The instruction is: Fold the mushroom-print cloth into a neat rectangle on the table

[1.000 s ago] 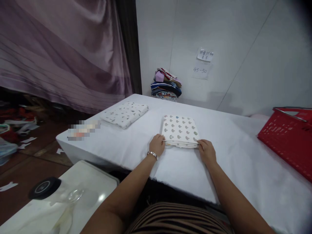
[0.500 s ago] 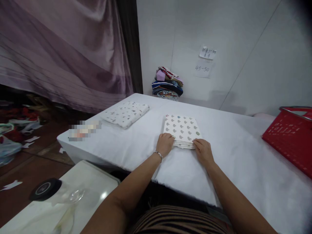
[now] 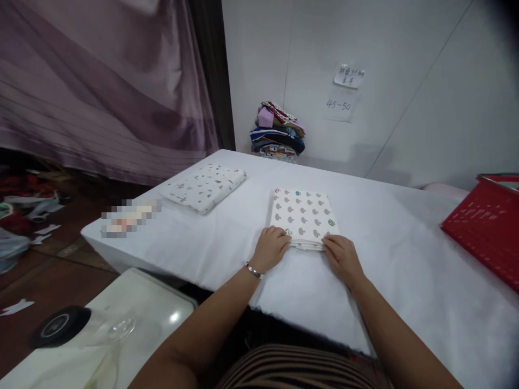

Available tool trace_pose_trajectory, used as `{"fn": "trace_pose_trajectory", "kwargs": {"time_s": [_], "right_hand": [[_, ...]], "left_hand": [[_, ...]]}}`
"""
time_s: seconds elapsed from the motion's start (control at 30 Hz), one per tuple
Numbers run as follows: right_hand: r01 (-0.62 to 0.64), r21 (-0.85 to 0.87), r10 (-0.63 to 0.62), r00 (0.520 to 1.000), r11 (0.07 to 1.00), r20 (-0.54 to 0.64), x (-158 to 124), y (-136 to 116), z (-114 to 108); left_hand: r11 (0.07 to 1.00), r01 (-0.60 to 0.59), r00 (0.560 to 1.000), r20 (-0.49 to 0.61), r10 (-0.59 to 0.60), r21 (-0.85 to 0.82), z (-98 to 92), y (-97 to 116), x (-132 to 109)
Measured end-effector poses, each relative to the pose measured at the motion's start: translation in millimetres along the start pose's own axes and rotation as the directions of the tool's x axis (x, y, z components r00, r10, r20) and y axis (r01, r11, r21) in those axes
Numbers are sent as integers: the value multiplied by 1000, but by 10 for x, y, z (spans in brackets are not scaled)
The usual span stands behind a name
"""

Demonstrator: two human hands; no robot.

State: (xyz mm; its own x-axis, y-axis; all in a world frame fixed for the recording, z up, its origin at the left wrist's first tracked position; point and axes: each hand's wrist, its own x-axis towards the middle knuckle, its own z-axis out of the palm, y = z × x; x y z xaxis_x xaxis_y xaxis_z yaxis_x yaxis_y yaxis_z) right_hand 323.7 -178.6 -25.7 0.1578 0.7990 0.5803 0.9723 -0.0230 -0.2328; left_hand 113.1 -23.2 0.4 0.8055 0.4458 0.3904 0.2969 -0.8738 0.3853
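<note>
In front of me a folded white cloth (image 3: 302,213) with grey apple-like prints lies flat on the white-covered table (image 3: 385,243), its layered near edge towards me. My left hand (image 3: 271,249), with a bracelet at the wrist, grips its near left corner. At the near right corner my right hand (image 3: 343,258) pinches the edge between thumb and fingers. Farther left rests another folded white cloth (image 3: 206,186) with small scattered prints, apart from both hands.
A red plastic basket (image 3: 486,227) stands at the right. Folded clothes (image 3: 278,132) are piled by the wall behind the table. A pixelated item (image 3: 130,219) lies on the left corner. At lower left, a clear bottle with a black cap (image 3: 60,327) lies on a white surface.
The layers at the cloth's near edge look flatter and more even. Both hands remain at its near corners, having drawn slightly towards me. The view has shifted a little.
</note>
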Motion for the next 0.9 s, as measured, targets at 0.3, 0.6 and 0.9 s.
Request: {"fn": "trace_pose_trajectory", "kwargs": {"time_s": [0.3, 0.6, 0.9], "right_hand": [[7, 12, -7, 1000, 1000, -28, 5, -5, 30], [-106, 159, 107, 994, 982, 5, 258, 17, -43], [-138, -138, 175, 933, 981, 314, 1179, 105, 449]], "left_hand": [[993, -96, 992, -81, 101, 67, -78, 219, 323], [963, -78, 997, 25, 74, 259, 329, 64, 350], [979, -23, 999, 51, 13, 202, 214, 137, 321]]}}
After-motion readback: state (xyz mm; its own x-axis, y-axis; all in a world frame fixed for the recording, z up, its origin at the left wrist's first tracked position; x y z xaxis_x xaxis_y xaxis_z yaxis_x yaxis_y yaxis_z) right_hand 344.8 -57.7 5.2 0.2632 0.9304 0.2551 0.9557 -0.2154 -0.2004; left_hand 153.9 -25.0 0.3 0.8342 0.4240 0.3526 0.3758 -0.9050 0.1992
